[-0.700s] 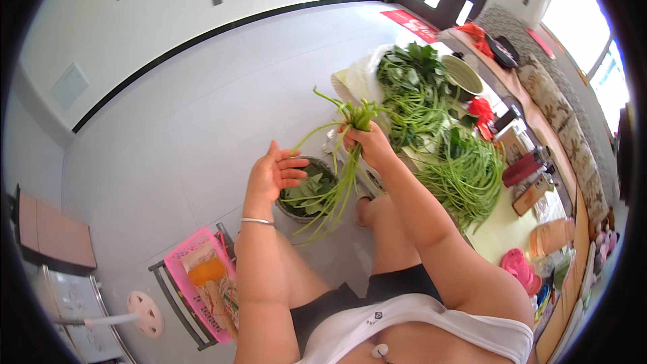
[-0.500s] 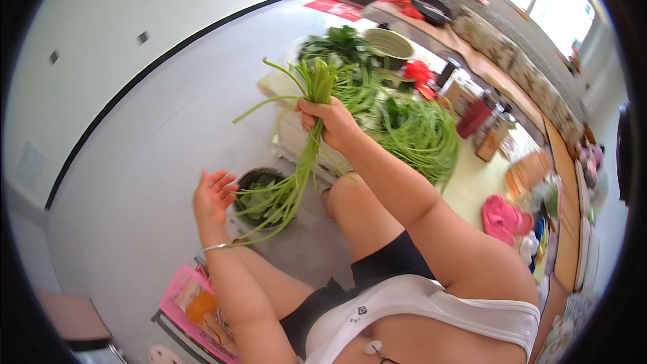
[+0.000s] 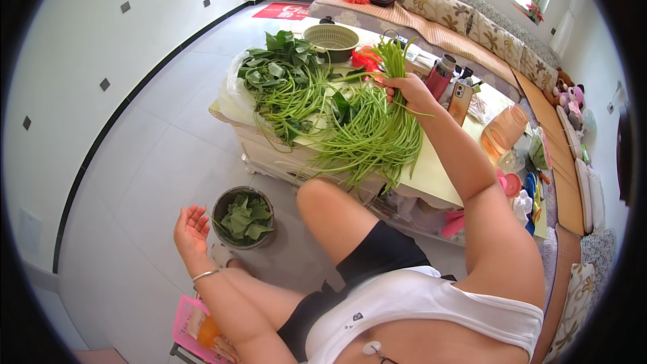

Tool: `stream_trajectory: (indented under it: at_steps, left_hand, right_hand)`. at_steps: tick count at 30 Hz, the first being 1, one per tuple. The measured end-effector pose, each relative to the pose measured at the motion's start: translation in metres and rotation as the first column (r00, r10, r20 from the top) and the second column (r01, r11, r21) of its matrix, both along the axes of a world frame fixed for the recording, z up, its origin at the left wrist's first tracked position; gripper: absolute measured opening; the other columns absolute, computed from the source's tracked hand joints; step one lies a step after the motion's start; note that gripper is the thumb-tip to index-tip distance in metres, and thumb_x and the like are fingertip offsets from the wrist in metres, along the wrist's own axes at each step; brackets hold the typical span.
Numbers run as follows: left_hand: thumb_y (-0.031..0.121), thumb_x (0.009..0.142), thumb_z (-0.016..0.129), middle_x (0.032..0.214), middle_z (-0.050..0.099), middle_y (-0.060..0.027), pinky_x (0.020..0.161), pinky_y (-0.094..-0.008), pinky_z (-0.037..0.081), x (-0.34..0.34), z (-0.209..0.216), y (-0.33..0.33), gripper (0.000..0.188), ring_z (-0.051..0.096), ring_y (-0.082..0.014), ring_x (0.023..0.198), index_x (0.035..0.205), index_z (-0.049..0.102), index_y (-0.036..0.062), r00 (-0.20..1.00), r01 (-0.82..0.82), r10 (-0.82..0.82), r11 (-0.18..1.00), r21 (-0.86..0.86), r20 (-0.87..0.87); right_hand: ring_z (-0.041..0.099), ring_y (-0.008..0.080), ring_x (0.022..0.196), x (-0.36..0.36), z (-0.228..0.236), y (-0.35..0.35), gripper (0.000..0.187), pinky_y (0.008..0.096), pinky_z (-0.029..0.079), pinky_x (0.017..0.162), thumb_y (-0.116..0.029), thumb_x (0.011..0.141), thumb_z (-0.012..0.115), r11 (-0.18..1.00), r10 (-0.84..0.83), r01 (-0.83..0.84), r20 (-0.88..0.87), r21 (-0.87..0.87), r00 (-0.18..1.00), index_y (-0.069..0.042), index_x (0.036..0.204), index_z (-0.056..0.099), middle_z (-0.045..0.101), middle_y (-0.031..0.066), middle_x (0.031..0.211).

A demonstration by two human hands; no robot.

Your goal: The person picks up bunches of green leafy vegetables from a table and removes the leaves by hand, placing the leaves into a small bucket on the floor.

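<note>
My right hand (image 3: 410, 93) is closed around a bunch of long green vegetable stems (image 3: 391, 59). It holds them over the right side of a pile of stripped stems (image 3: 377, 136) on the table. Their upper ends stick up above my fist, while the lower ends merge with the pile. Left of it lies a heap of leafy greens (image 3: 280, 67), partly on a clear plastic bag. My left hand (image 3: 193, 229) hangs with loosely curled fingers, holding nothing, beside a dark bin (image 3: 269, 237) on the floor. Torn green leaves (image 3: 245, 218) lie in the bin.
On the table (image 3: 441, 174) stand a green colander (image 3: 331, 39), a red thermos (image 3: 440, 77), a phone (image 3: 460, 102) and an orange-tinted jug (image 3: 504, 131). A cushioned sofa (image 3: 438, 8) runs behind it. A pink basket (image 3: 184, 320) sits near my left forearm.
My right hand has carried the bunch of stems from above the bin to the right, over the pile on the table. My left hand has lowered slightly, still empty. The view has shifted.
</note>
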State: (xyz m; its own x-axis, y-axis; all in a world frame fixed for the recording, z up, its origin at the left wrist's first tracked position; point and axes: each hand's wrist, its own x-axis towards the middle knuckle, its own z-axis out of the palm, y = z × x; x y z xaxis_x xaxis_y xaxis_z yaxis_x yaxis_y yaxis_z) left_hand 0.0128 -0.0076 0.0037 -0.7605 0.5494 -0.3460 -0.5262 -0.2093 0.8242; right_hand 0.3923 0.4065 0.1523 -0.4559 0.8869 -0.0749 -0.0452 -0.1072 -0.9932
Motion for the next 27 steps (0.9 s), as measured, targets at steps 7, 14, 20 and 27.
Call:
stream_trajectory:
  at_steps: [7,14,20,27]
  left_hand:
    - [0.036,0.092,0.055,0.088,0.068,-0.0066,0.055,-0.0234,0.05,0.002,-0.015,0.017,0.034,0.064,-0.0135,0.069,0.101,0.061,0.0039,0.998,0.054,-0.055,0.997,-0.057,-0.017]
    - [0.031,0.091,0.056,0.088,0.068,-0.0113,0.054,-0.025,0.049,0.004,-0.011,0.022,0.032,0.064,-0.0169,0.067,0.101,0.06,0.0006,0.998,0.017,-0.021,0.997,-0.079,-0.055]
    - [0.032,0.092,0.056,0.087,0.068,-0.0111,0.052,-0.0247,0.05,0.005,-0.015,0.034,0.031,0.065,-0.0167,0.067,0.098,0.06,0.0019,0.987,0.068,-0.088,0.986,-0.149,-0.132]
    - [0.029,0.092,0.055,0.086,0.068,-0.0126,0.052,-0.0248,0.051,0.009,-0.011,0.047,0.028,0.065,-0.0168,0.065,0.098,0.059,0.0012,0.981,0.113,-0.144,0.97,-0.215,-0.133]
  right_hand:
    - [0.065,0.0295,0.072,0.051,-0.071,0.064,0.035,0.0387,0.053,0.067,-0.025,0.079,0.072,0.848,-0.416,0.01,0.654,0.53,0.632,0.003,0.095,0.06,0.065,0.0139,0.077]
    - [0.06,0.0306,0.101,0.024,-0.034,0.015,0.053,0.0394,0.049,0.086,-0.036,0.076,0.071,0.491,-0.79,-0.339,0.574,0.802,0.214,0.001,0.111,0.057,0.061,0.0182,0.112]
    - [0.057,0.0302,0.106,-0.041,-0.043,0.031,0.045,0.0406,0.048,0.087,-0.023,0.075,0.071,0.523,-0.243,-0.555,0.737,0.647,0.63,-0.014,0.118,0.06,0.061,0.0098,0.108]
    - [0.067,0.0266,0.077,-0.098,-0.058,0.089,0.019,0.0398,0.053,0.067,-0.011,0.077,0.059,0.645,-0.218,-0.484,0.749,0.591,0.625,-0.013,0.093,0.07,0.068,0.0106,0.089]
